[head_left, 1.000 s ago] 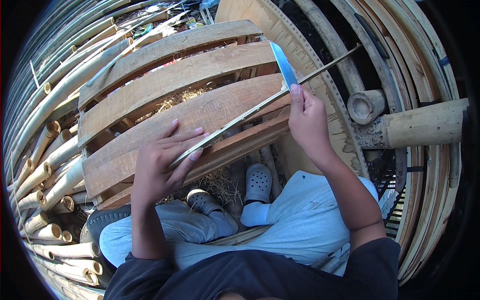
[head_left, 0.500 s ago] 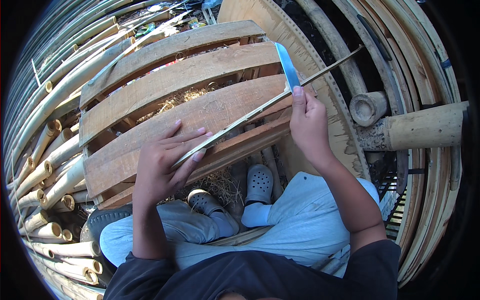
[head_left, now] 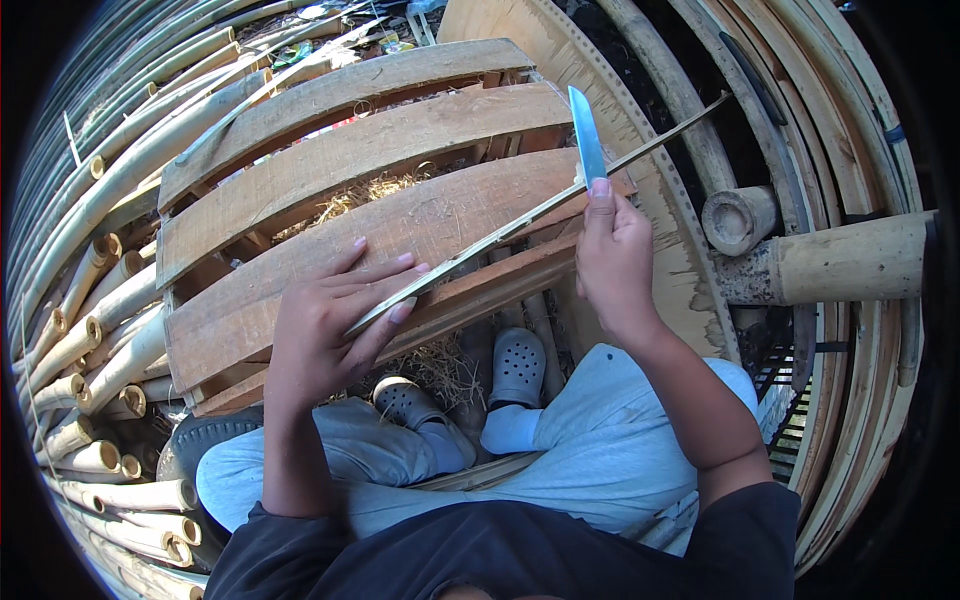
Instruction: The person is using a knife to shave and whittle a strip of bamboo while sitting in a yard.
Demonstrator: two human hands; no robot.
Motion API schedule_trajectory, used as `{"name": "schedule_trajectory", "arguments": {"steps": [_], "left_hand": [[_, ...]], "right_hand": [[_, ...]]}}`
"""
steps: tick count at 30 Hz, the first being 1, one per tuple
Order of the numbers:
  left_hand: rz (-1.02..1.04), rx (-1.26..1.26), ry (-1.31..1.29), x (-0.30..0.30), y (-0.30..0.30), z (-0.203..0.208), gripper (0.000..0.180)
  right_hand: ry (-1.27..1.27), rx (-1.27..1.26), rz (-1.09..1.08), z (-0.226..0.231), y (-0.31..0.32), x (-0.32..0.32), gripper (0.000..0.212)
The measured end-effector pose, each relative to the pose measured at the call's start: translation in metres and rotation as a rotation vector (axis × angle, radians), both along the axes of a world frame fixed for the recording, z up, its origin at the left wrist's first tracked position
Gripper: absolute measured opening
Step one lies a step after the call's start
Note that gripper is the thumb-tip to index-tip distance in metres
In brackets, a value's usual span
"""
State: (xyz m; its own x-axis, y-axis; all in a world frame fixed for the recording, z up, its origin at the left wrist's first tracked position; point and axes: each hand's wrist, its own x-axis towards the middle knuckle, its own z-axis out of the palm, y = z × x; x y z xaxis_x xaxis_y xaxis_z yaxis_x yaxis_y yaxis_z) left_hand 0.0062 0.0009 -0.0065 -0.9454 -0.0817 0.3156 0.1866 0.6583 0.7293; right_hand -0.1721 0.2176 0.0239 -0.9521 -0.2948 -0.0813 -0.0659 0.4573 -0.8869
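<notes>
A thin bamboo strip [head_left: 480, 246] lies slantwise across the near edge of a slatted wooden bench [head_left: 370, 130]. My left hand [head_left: 325, 315] grips its lower end between thumb and fingers, the fingertips resting on the nearest slat. In my closed right hand [head_left: 618, 255] is a knife [head_left: 588, 135]; its blade points up and away and crosses the strip, touching it near the bench's right end. The knife's handle is hidden in my fist. A pale curl of shaving [head_left: 579, 174] clings beside the blade.
Many bamboo poles [head_left: 130, 365] are stacked to the left. A large round wooden disc [head_left: 690, 290] leans at the right, beside a thick bamboo post [head_left: 850, 260] and long wooden strips [head_left: 860, 400]. Straw-like shavings [head_left: 450, 365] lie under the bench by my grey clogs [head_left: 518, 365].
My right hand has turned the knife slightly, so its blade stands more upright and a little further right along the strip. The left hand stays almost in place.
</notes>
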Motion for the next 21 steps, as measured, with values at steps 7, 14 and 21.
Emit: {"name": "schedule_trajectory", "arguments": {"steps": [7, 14, 21], "left_hand": [[0.037, -0.033, 0.033, -0.001, 0.0, -0.006, 0.026], [0.028, -0.051, 0.014, 0.001, -0.002, -0.006, 0.027], [0.032, -0.042, 0.027, -0.002, 0.001, -0.005, 0.028]], "right_hand": [[0.009, 0.048, 0.078, -0.005, 0.003, 0.003, 0.04], [0.156, 0.015, 0.201, -0.008, -0.001, 0.015, 0.045], [0.222, 0.042, 0.367, -0.014, 0.001, 0.031, 0.038]]}}
